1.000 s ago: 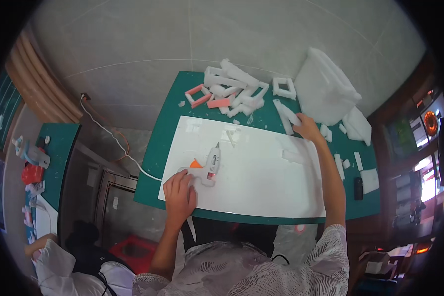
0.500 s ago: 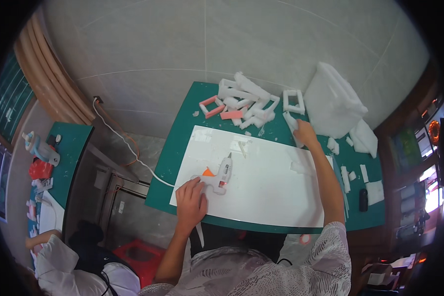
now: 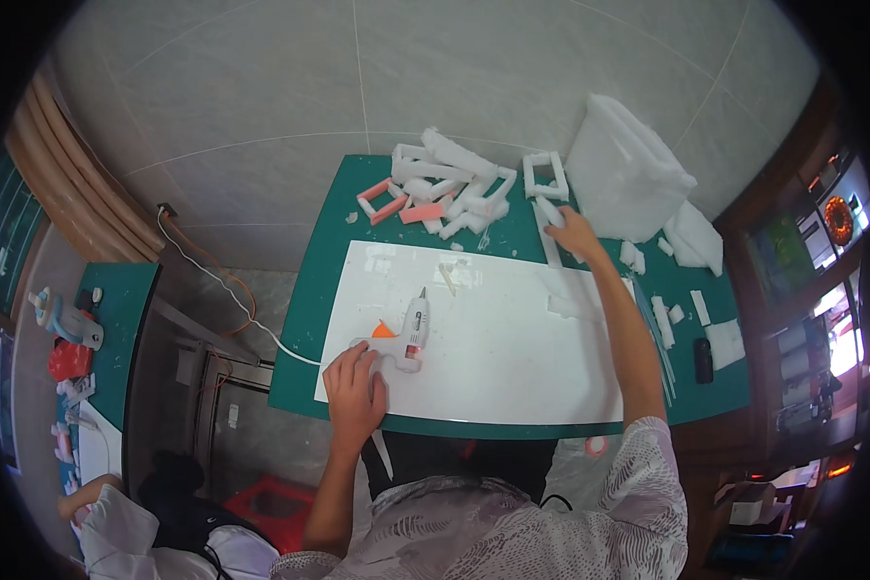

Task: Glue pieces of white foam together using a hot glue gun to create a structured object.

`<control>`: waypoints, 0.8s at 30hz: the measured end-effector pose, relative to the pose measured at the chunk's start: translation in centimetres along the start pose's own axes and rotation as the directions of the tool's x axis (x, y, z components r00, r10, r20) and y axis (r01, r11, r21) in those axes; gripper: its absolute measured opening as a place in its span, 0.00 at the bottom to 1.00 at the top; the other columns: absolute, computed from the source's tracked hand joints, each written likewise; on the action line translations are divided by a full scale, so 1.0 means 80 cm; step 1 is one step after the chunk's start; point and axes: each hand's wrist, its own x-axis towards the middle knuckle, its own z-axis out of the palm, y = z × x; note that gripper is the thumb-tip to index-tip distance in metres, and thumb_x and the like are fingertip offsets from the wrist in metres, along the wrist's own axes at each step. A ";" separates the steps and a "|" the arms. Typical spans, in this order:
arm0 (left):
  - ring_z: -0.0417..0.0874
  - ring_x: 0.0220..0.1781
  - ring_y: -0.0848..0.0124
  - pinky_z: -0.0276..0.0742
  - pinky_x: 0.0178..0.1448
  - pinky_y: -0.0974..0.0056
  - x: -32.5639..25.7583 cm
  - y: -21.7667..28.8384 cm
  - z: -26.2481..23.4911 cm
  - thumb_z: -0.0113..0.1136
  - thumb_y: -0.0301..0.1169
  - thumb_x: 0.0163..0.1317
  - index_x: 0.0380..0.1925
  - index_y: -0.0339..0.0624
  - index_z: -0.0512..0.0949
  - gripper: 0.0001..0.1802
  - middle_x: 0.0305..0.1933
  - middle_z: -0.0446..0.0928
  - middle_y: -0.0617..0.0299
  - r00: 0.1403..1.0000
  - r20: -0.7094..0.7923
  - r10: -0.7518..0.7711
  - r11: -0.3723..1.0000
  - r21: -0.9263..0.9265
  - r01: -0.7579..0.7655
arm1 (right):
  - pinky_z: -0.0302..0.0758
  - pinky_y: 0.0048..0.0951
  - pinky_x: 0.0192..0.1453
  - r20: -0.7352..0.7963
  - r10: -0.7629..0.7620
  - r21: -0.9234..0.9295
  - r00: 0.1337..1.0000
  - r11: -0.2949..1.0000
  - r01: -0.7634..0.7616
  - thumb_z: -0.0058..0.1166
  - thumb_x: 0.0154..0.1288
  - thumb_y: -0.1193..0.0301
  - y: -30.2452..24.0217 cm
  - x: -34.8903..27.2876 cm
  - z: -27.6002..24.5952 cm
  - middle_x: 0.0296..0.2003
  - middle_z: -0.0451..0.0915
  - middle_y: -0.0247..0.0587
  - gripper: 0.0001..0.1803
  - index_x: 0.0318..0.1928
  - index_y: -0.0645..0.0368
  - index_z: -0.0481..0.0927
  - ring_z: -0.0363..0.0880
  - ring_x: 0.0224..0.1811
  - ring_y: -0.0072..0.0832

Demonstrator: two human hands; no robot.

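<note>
White glue gun (image 3: 415, 327) on side; white foam strip (image 3: 550, 211) slanted, farther right.

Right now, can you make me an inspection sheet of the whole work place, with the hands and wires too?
Surface: green table, with a glossy white board lying on it.
Work things: white glue gun lying on the board; white foam strip in the right hand.
Clutter: white and pink foam heap at the far side; big white foam block right of it.
Left hand: at the glue gun's handle; grip unclear.
Right hand: holding the strip.
Cables: white cable from the wall to the table's left side.
Surroundings: grey tiled wall; another person's sleeve, lower left.
</note>
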 end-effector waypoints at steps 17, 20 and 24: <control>0.72 0.61 0.53 0.64 0.64 0.53 -0.001 -0.003 0.003 0.59 0.20 0.53 0.50 0.36 0.76 0.21 0.60 0.75 0.53 1.000 -0.002 0.012 1.000 -0.018 -0.012 | 0.75 0.40 0.58 -0.152 0.146 -0.012 0.978 0.989 -0.150 0.60 0.56 0.68 0.044 0.031 0.046 0.48 0.81 0.52 0.27 0.58 0.61 0.77 0.79 0.53 0.46; 0.72 0.61 0.53 0.63 0.64 0.53 -0.002 -0.004 0.000 0.58 0.20 0.53 0.51 0.37 0.76 0.22 0.60 0.75 0.53 1.000 0.000 0.008 1.000 -0.018 -0.008 | 0.76 0.36 0.52 -0.141 0.229 0.176 0.963 0.963 -0.203 0.60 0.58 0.71 0.045 0.034 0.047 0.43 0.83 0.47 0.23 0.56 0.61 0.79 0.81 0.46 0.39; 0.72 0.62 0.53 0.63 0.64 0.53 -0.003 -0.005 0.000 0.58 0.20 0.53 0.51 0.37 0.76 0.22 0.60 0.75 0.53 1.000 0.004 0.004 1.000 -0.015 -0.003 | 0.76 0.30 0.46 -0.105 0.267 0.336 0.958 0.916 -0.218 0.59 0.61 0.73 0.052 0.041 0.049 0.39 0.81 0.39 0.22 0.56 0.62 0.78 0.79 0.40 0.29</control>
